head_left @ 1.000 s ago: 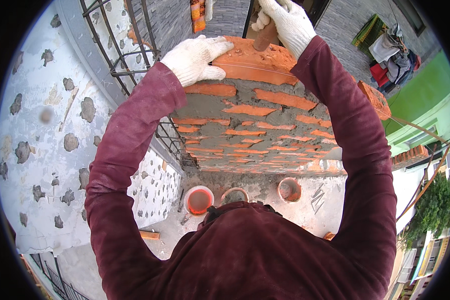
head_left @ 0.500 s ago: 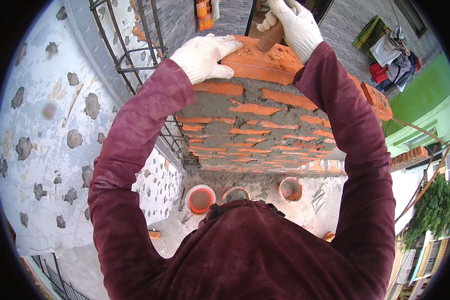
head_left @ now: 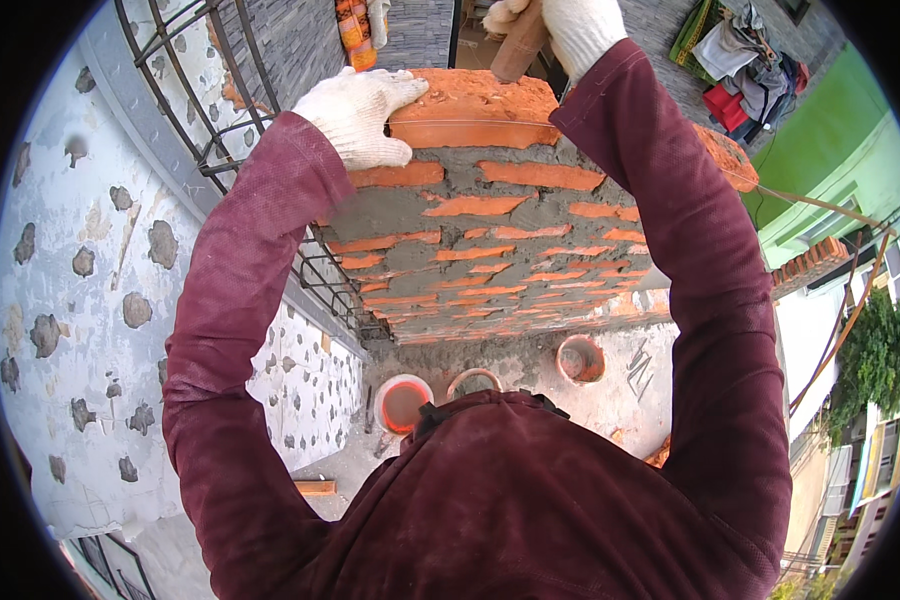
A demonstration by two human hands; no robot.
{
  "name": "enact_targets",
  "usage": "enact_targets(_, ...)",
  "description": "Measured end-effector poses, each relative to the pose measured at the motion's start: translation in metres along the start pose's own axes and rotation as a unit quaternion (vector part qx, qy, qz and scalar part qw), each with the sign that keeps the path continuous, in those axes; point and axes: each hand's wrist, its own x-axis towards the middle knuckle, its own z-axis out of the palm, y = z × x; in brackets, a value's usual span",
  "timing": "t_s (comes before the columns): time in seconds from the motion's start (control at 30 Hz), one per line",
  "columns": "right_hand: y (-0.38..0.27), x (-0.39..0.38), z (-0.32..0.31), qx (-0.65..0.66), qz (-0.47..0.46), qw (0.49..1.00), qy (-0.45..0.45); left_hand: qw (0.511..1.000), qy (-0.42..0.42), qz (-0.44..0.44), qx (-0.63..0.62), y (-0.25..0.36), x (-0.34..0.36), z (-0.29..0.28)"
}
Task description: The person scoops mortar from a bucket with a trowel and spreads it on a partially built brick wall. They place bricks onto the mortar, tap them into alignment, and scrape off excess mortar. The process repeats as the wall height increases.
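Observation:
An orange brick (head_left: pixel 480 108) lies on the top course of a brick wall (head_left: pixel 530 205) with grey mortar. At its left end is my left hand (head_left: pixel 355 112) in a white knitted glove, fingers over the top and thumb against the front, gripping it. My right hand (head_left: pixel 580 32), gloved too and partly cut off by the upper edge, is closed round a tool's wooden handle (head_left: pixel 521 42). The handle's blunt end is over the brick's far edge; whether it touches cannot be told. The tool's other end is hidden. A thin string (head_left: pixel 440 123) runs along the brick's front.
Steel rebar (head_left: pixel 205 90) stands left of the wall, beside a pitted white wall (head_left: pixel 90 330). Below are an orange-red bucket (head_left: pixel 404 400), a second bucket (head_left: pixel 473 382) and a third bucket (head_left: pixel 581 358). Another brick (head_left: pixel 727 158) lies farther right. Clothes (head_left: pixel 750 70) hang at upper right.
The view has shifted, moving the wall left in the picture. My right hand and the wooden handle have moved up and away from the brick's middle. My left hand stays at the brick's left end.

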Motion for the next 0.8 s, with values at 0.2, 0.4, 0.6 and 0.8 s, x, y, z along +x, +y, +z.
enact_targets(0.2,-0.02,-0.166,-0.016,0.159,-0.038,0.976,0.145,0.988,-0.047,-0.012,-0.147,-0.046,0.015,-0.001)
enact_targets(0.4,0.039,-0.314,0.03,0.042,0.189,0.979,0.068,0.971,-0.093,-0.021,-0.217,-0.047,0.027,-0.017)
enact_targets(0.6,0.059,-0.315,0.039,-0.171,0.111,0.969,-0.138,0.979,-0.105,-0.068,-0.16,-0.025,0.035,-0.019)
enact_targets(0.8,0.12,-0.282,0.053,-0.107,0.101,0.971,-0.188,0.961,-0.172,-0.169,-0.132,0.005,0.046,-0.036)
